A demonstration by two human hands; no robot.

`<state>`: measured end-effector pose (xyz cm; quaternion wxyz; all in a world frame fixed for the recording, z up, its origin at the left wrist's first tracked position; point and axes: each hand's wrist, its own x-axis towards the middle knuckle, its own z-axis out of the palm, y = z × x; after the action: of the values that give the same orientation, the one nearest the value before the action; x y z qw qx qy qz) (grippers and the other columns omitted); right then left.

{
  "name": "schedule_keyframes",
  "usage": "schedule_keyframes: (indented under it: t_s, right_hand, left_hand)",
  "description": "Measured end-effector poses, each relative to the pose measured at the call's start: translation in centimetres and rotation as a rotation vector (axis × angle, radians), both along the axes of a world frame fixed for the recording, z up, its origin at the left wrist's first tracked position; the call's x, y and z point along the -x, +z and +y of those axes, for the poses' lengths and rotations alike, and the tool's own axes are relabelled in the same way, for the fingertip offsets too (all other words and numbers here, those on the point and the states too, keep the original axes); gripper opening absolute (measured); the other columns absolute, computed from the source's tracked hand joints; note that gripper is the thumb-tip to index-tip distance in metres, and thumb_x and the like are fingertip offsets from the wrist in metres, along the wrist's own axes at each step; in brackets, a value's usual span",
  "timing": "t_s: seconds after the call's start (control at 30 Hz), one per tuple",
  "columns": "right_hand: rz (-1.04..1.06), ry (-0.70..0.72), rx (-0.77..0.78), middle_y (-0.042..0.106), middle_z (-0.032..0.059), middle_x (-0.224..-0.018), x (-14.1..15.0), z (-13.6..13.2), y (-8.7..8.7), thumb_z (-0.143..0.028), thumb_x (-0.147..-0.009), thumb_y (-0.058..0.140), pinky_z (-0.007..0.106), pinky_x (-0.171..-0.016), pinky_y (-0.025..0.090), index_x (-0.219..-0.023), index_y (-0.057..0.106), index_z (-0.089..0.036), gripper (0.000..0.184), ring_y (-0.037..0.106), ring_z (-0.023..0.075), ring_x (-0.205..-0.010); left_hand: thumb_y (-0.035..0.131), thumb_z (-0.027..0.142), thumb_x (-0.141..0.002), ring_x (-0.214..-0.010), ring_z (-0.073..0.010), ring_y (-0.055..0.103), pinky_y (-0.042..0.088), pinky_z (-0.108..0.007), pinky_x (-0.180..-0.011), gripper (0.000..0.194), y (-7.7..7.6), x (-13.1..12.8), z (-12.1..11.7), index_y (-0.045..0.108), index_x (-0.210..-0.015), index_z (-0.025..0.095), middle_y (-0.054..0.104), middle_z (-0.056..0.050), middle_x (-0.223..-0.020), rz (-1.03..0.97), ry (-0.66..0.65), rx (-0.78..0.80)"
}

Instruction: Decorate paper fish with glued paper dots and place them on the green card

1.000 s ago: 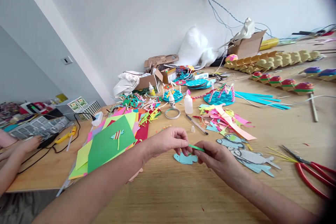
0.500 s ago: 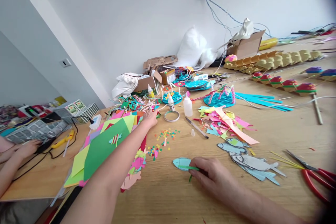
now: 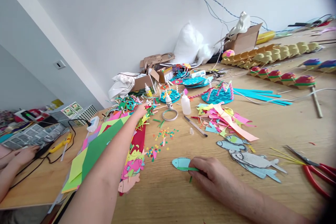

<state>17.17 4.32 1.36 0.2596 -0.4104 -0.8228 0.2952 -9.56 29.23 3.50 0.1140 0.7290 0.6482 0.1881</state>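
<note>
Low over the table, my right hand (image 3: pixel 210 171) pinches a green paper strip (image 3: pixel 191 169), which lies across the lower part of a light blue paper fish (image 3: pixel 180 162). The fish's tail end is hidden by the fingers. My left hand (image 3: pixel 141 111) is stretched far forward to a heap of thin colored paper strips (image 3: pixel 144 120); its fingertips are too small and covered to make out. Under the left forearm lie green card sheets (image 3: pixel 98 147) and several cut paper fish (image 3: pixel 135 164).
Glue bottles (image 3: pixel 186 104) and a tape roll (image 3: pixel 169 114) stand beyond the confetti (image 3: pixel 165 133). Grey-blue paper fish (image 3: pixel 252 161) and red-handled scissors (image 3: pixel 316 178) lie to the right. Paper scraps (image 3: pixel 220 117) are mid-table. Another person's hand (image 3: pixel 26 154) is at the left.
My left hand has shifted left and slightly farther into the strips. More green and yellow strips show beside it. The right hand stays at the blue fish; the view has shifted a little.
</note>
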Motion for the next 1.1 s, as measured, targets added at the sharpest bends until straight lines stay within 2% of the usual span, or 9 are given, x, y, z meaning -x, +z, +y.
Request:
schedule_keyframes:
  t_s: [0.1, 0.2, 0.4, 0.53, 0.67, 0.87, 1.0, 1.1]
  right_hand:
    - [-0.002, 0.002, 0.001, 0.058, 0.0016, -0.069, 0.0, -0.1, 0.0, -0.018, -0.08, 0.038, 0.022, -0.057, 0.034, -0.073, 0.055, -0.019, 0.019, 0.051, 0.0116, -0.063]
    - [-0.009, 0.004, -0.007, 0.058, 0.0012, -0.069, 0.0, -0.1, -0.1, -0.018, -0.081, 0.038, 0.021, -0.056, 0.034, -0.073, 0.055, -0.019, 0.019, 0.051, 0.0112, -0.062]
    - [-0.024, 0.005, -0.029, 0.057, 0.0011, -0.068, 0.1, 0.1, -0.2, -0.017, -0.08, 0.038, 0.021, -0.057, 0.034, -0.072, 0.054, -0.019, 0.018, 0.05, 0.0112, -0.062]
    - [-0.024, 0.005, -0.021, 0.058, 0.0014, -0.068, 0.0, 0.1, -0.2, -0.017, -0.08, 0.038, 0.021, -0.057, 0.034, -0.072, 0.055, -0.019, 0.019, 0.05, 0.0115, -0.062]
    - [-0.04, -0.023, 0.006, 0.058, 0.0017, -0.066, -0.2, 0.4, 0.0, -0.019, -0.079, 0.038, 0.021, -0.055, 0.033, -0.069, 0.055, -0.018, 0.02, 0.05, 0.0118, -0.06]
    - [-0.032, -0.054, 0.071, 0.057, 0.0007, -0.062, -0.5, 0.8, 0.4, -0.024, -0.08, 0.038, 0.022, -0.054, 0.033, -0.066, 0.055, -0.018, 0.024, 0.049, 0.0114, -0.059]
    - [-0.031, -0.059, 0.086, 0.057, 0.0006, -0.061, -0.4, 1.0, 0.5, -0.028, -0.081, 0.037, 0.022, -0.053, 0.033, -0.065, 0.055, -0.017, 0.027, 0.048, 0.0109, -0.056]
    - [-0.039, -0.07, 0.078, 0.055, 0.0006, -0.059, -0.4, 1.0, 0.4, -0.029, -0.081, 0.037, 0.022, -0.051, 0.033, -0.063, 0.055, -0.017, 0.027, 0.046, 0.0109, -0.055]
  left_hand:
    - [0.053, 0.021, -0.076, -0.079, -0.015, 0.055, 0.046, -0.029, -0.069, 0.024, 0.7, 1.1, -0.1, 0.053, -0.098, 0.012, 0.058, -0.003, -0.09, 0.006, -0.003, 0.006]
    - [0.053, 0.01, -0.067, -0.071, -0.0136, 0.055, 0.043, -0.022, -0.064, 0.029, 1.0, 1.6, -0.3, 0.056, -0.096, 0.013, 0.06, 0.0, -0.081, -0.009, 0.003, -0.02]
    - [0.05, 0.008, -0.063, -0.081, -0.0168, 0.055, 0.042, -0.023, -0.071, 0.037, 0.4, 1.5, -0.3, 0.056, -0.099, 0.012, 0.061, -0.004, -0.091, 0.026, -0.022, -0.039]
    - [0.055, 0.012, -0.06, -0.084, -0.0182, 0.055, 0.041, -0.024, -0.074, 0.047, -0.1, 0.6, -0.6, 0.054, -0.107, 0.015, 0.061, -0.005, -0.094, 0.074, -0.102, 0.002]
    - [0.06, 0.018, -0.06, -0.086, -0.0175, 0.055, 0.042, -0.022, -0.073, 0.056, 0.2, 0.1, -1.3, 0.049, -0.115, 0.017, 0.058, -0.005, -0.103, 0.107, -0.192, 0.045]
    - [0.058, 0.026, -0.065, -0.088, -0.0185, 0.055, 0.042, -0.023, -0.076, 0.047, 1.2, 0.2, -2.2, 0.052, -0.112, 0.02, 0.06, -0.004, -0.1, 0.168, -0.173, 0.0]
    - [0.049, 0.022, -0.072, -0.091, -0.0211, 0.053, 0.04, -0.028, -0.079, 0.033, 1.8, -0.1, -2.4, 0.057, -0.104, 0.018, 0.059, -0.005, -0.1, 0.226, -0.093, -0.089]
    - [0.044, 0.019, -0.074, -0.094, -0.0217, 0.052, 0.038, -0.03, -0.083, 0.028, 2.0, -0.3, -2.8, 0.059, -0.098, 0.018, 0.058, -0.007, -0.1, 0.279, -0.085, -0.121]
